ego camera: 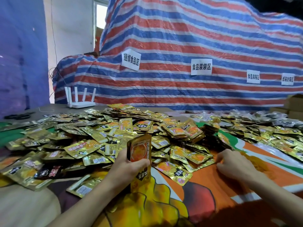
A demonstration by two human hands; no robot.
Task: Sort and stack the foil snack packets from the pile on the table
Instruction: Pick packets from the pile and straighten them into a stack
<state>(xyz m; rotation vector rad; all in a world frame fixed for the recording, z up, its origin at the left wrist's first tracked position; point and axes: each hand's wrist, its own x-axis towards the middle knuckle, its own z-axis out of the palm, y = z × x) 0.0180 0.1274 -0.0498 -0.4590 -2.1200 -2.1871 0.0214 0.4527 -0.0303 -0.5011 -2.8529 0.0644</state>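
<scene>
A small upright stack of foil snack packets (140,154) is gripped in the left hand (129,167), the forearm being raised from the lower left of the frame over the printed orange cloth (205,185). The thumb is curled across the front packet and the fingers are wrapped behind the stack. The right hand (232,164) is held low over the cloth, back upward, at the near right edge of the pile (98,136). Its fingers are bent down toward a gold packet (199,163) lying there; whether anything is pinched cannot be told. The loose pile is spread across the table beyond both hands, with more packets (270,133) scattered to the right. Behind, a white router (81,104) is seen before a red, white and blue striped tarpaulin (180,38) bearing paper signs (201,67).
</scene>
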